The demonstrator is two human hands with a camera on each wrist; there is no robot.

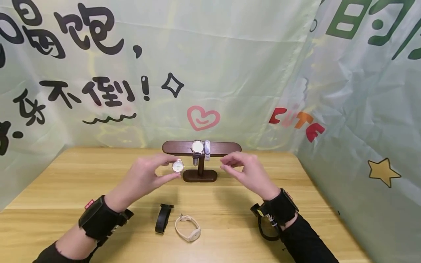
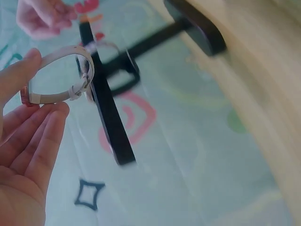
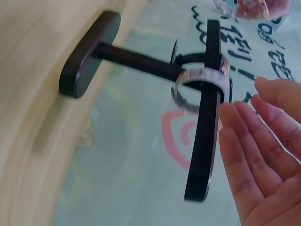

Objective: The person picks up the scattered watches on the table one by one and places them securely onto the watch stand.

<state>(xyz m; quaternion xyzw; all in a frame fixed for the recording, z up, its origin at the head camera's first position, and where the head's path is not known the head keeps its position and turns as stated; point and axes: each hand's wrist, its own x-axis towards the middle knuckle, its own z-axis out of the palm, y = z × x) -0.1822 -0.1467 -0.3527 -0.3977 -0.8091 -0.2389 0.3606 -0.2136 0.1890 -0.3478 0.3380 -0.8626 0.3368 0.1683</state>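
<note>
My left hand [image 1: 143, 177] pinches a small wristwatch [image 1: 178, 166] between thumb and fingers, its round white dial facing me. In the left wrist view the watch's pale strap [image 2: 59, 98] forms a loop, held near the stand's crossbar. A dark brown watch stand [image 1: 227, 147] stands at the back of the table. On its bar hang a round-faced watch with a dark strap [image 1: 197, 147] and, beside it, a pale slim wristband [image 1: 207, 149]. My right hand [image 1: 250, 173] hovers near the bar's right end, with nothing between its loosely bent fingers [image 3: 244, 155].
A black-strapped watch or band [image 1: 163, 219] lies on the wooden table [image 1: 131, 233] in front of me. To its right lies a cream-coloured watch [image 1: 188, 228] with its strap in a loop. A printed cloth backdrop [image 1: 230, 73] hangs behind the table and along its right side.
</note>
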